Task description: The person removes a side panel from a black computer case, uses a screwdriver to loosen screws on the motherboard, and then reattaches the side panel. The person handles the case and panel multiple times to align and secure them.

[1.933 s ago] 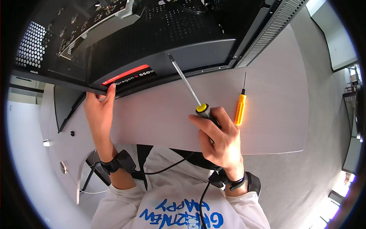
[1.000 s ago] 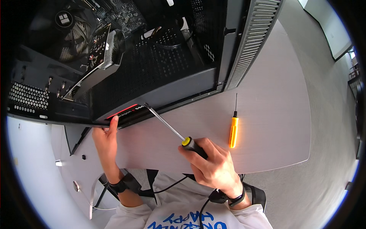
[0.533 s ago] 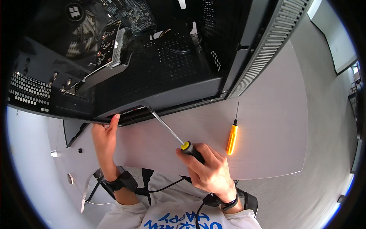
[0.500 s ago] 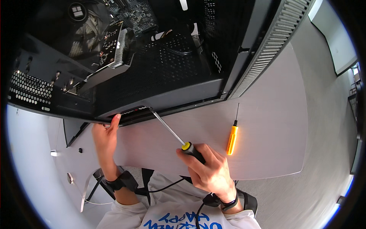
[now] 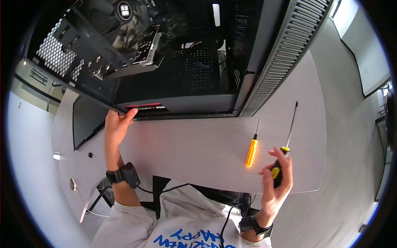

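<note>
A black desktop computer case [image 5: 194, 108] fills the upper part of the view, its side open to the inside. My left hand [image 5: 118, 126] is closed on the case's near lower edge, its thumb over a power supply label [image 5: 151, 108] with a red stripe. The fingers behind that edge are hidden. Out to the right, my right hand [image 5: 278, 186] loosely holds a black-and-yellow screwdriver [image 5: 276, 173] by its handle, the long shaft pointing away from me. On the table left of that hand lies an orange screwdriver [image 5: 251, 153], thin shaft pointing away.
The case stands on a pale table [image 5: 186, 153] with a rounded right end. Inside it are a graphics card [image 5: 147, 47] and a round cooler [image 5: 125, 10]. A dark flat panel [image 5: 87, 120] and a small black piece [image 5: 90, 155] are at the left.
My right hand has moved right with the black-and-yellow screwdriver, away from the case edge, and its grip has loosened. The case sits farther up in view, its label more exposed; my left hand stays on it.
</note>
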The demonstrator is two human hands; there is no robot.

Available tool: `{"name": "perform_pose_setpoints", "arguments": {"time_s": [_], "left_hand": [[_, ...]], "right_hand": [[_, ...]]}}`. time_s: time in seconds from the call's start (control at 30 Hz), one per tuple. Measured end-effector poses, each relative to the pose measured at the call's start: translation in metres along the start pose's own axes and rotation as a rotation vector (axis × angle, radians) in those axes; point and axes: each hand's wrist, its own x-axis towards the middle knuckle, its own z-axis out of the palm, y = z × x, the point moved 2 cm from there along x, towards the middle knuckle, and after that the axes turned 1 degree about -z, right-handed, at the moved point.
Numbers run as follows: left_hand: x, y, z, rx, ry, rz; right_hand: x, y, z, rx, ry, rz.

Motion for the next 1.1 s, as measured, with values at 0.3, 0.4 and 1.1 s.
{"name": "perform_pose_setpoints", "arguments": {"time_s": [0.3,0.4,1.1], "left_hand": [[0.041,-0.004,-0.018,-0.006,-0.191,-0.026],[0.044,-0.002,-0.021,0.106,-0.184,0.005],[-0.03,-0.029,-0.009,0.174,-0.086,0.262]], "right_hand": [[0.017,-0.006,-0.003,-0.556,0.003,0.016],[0.02,-0.014,0.006,-0.733,-0.014,-0.015],[0.021,-0.011,0.02,-0.904,0.075,-0.199]]}}
